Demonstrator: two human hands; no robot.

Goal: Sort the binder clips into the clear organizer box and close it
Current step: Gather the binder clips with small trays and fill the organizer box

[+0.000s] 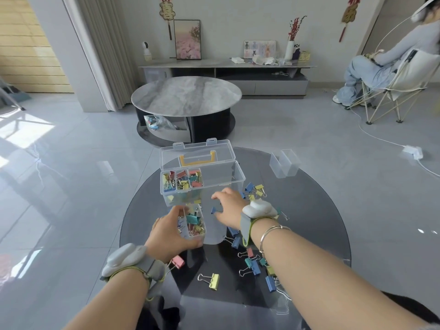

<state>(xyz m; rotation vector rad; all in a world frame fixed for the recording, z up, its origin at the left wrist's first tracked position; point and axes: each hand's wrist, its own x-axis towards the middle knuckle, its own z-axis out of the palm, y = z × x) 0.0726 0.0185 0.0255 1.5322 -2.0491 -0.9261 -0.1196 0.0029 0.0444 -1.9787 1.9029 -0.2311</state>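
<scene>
The clear organizer box stands open at the middle of the round dark glass table, its lid up with a yellow handle. A small tray of mixed binder clips sits in its left end. My left hand grips a second small clear tray holding several clips, just in front of the box. My right hand hovers palm down beside the box, fingers spread over a blue clip. Loose clips lie around: yellow, pink, and a blue and teal cluster.
An empty clear tray stands at the table's far right. More clips lie right of the box. A round marble coffee table stands beyond, and a person sits in a folding chair at the far right.
</scene>
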